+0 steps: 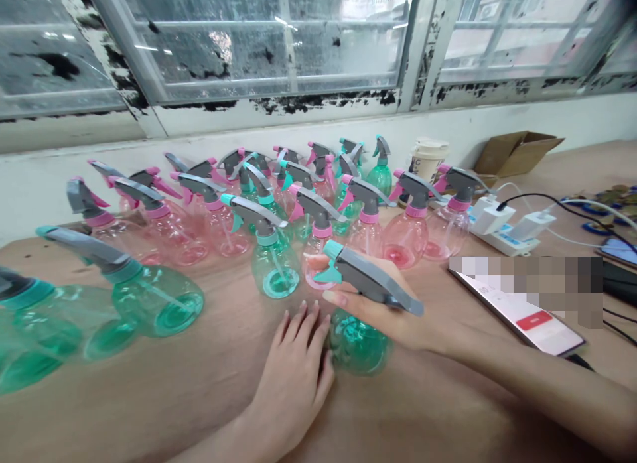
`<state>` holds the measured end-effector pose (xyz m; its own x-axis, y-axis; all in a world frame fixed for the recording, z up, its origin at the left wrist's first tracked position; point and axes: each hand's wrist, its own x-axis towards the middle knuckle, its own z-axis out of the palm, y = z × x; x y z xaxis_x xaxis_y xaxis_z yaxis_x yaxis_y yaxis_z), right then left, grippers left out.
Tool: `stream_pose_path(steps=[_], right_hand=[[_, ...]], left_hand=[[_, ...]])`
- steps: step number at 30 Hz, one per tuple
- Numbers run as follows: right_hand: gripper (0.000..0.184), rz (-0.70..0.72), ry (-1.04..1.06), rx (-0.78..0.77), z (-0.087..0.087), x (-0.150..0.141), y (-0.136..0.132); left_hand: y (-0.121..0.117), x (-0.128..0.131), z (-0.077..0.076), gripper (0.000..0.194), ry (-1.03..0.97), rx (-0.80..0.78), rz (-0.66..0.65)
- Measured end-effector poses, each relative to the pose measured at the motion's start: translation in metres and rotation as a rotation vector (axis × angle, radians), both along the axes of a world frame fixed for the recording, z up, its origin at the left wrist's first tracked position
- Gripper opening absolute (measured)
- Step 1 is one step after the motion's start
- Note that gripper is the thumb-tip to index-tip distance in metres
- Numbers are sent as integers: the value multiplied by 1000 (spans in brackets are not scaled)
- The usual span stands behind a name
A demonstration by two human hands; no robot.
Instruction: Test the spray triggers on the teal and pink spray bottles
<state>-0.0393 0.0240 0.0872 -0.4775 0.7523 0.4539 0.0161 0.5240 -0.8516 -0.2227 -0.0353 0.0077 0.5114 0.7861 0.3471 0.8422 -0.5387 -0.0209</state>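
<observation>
My right hand (393,310) is wrapped round the neck of a green spray bottle (361,343), just under its grey and turquoise trigger head. The bottle is slightly tilted, its base at or just above the table; I cannot tell which. Flat on the wood lies my left hand (298,370), fingers stretched out, beside the bottle's left side and holding nothing. Straight ahead of both hands stand another green spray bottle (276,270) and a clear pink one (318,244), the latter partly hidden by my right fingers.
Several pink spray bottles (182,241) and green ones crowd toward the wall. More green bottles (169,304) stand at left. To the right are a phone (522,310), a power strip with chargers (507,234), cables, a paper cup (428,161) and an open cardboard box (517,154).
</observation>
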Motion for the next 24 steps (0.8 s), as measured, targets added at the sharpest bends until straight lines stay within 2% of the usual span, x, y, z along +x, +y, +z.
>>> stream_pose_path(steps=[2,6,10,15,19,24], right_hand=[[20,15,19,13,1,0,0],[4,-17,15,94,5,0,-3],[22,-37,4,144,10,3,-6],[8,-7,4,76,6,1,-3],[19,-10,8,59,-6,1,-1],[43,-80,15,114,-11,3,-3]], left_hand=[[0,0,0,43,2,0,-4],[0,0,-1,42,-6,-3,2],[0,0,-2,41,-22,-4,-3],[-2,1,-1,56,-125,-36,16],[-3,1,0,60,-204,-78,2],[-8,-2,7,59,-362,-139,-116]])
